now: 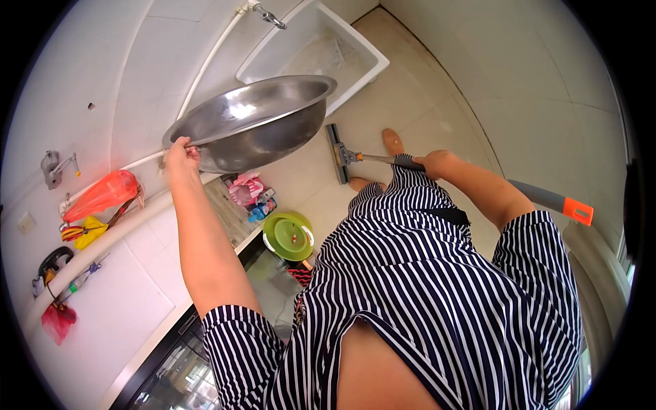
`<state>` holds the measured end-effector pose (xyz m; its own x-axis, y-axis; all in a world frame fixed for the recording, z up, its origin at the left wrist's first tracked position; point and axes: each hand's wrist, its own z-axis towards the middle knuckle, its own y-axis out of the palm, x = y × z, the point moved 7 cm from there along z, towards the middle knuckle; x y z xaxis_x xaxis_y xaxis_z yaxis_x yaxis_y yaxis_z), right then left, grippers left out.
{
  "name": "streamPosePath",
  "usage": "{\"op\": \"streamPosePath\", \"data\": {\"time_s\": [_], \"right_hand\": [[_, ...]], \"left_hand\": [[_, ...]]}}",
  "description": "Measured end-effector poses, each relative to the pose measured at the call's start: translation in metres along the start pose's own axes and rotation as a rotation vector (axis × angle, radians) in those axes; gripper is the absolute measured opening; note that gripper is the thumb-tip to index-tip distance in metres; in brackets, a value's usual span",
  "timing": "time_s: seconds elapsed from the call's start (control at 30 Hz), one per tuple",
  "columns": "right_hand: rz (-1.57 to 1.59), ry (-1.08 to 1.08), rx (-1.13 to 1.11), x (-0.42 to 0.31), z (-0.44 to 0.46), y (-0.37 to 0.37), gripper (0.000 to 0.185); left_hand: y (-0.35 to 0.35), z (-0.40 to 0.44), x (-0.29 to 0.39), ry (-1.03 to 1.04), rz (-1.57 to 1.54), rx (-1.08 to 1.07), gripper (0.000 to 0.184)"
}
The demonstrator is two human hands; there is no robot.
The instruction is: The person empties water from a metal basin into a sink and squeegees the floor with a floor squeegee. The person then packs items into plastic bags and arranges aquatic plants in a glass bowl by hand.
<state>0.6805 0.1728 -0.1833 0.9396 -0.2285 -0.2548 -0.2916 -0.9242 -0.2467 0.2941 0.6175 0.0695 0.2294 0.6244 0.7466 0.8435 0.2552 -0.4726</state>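
Note:
My left hand [183,158] is closed on the rim of a large metal basin [263,140], which is tilted up beside the wall. The basin's far side reaches over the near edge of a white sink [379,63]. In my right hand [437,164] is the grey handle of a mop [339,155]. The mop's flat head stands on the floor near my feet, and its orange-tipped handle end [578,212] sticks out behind my right forearm.
A tap [270,17] juts from the wall above the sink. Red and yellow bags [106,195] hang from a wall pipe at left. A green basin [288,236] and packets [256,195] sit below, near a dark glass-topped unit [181,369].

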Motion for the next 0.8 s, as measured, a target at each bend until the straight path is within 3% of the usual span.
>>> {"op": "streamPosePath", "data": {"time_s": [0.2,0.8], "right_hand": [[0.038,0.009,-0.011,0.009,0.003,-0.003,0.081],[0.022,0.004,0.052,0.010,0.003,-0.004,0.076]], "left_hand": [[0.007,-0.006,-0.015,0.011,-0.113,-0.018,0.015],[-0.031,-0.017,-0.057,0.059,-0.076,0.005,0.018]]}}
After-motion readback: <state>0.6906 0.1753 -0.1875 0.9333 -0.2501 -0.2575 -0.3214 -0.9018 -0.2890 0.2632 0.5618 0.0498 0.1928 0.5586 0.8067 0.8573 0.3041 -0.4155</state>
